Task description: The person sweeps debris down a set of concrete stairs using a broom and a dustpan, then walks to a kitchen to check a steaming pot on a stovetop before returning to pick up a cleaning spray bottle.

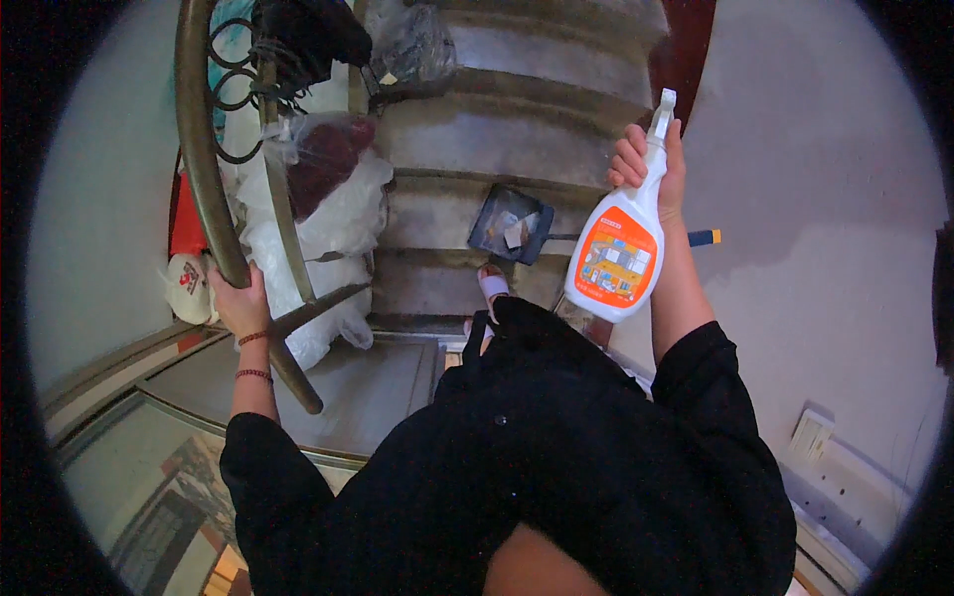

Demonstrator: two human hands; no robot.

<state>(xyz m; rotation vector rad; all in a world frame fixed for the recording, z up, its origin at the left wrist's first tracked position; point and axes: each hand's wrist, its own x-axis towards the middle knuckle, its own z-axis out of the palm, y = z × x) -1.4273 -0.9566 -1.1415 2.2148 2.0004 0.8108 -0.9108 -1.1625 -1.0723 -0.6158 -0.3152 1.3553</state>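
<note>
A white spray bottle (616, 246) with an orange label is in my right hand (639, 160), gripped at the neck just below its trigger head. The label carries writing and a picture. On the left, my left hand (240, 296) is closed around the curved metal handrail (198, 141) of a staircase. Beaded bracelets circle that wrist. Between my hands, a dark dustpan (513, 223) with scraps in it lies on a stair step. Its handle reaches right, passing behind the bottle.
Concrete stairs (514, 134) rise ahead of my feet. White plastic bags (328, 216) and a dark bag (309, 37) crowd the railing side, with a clear plastic bag (417, 48) on a step. A plain wall (805, 223) bounds the right.
</note>
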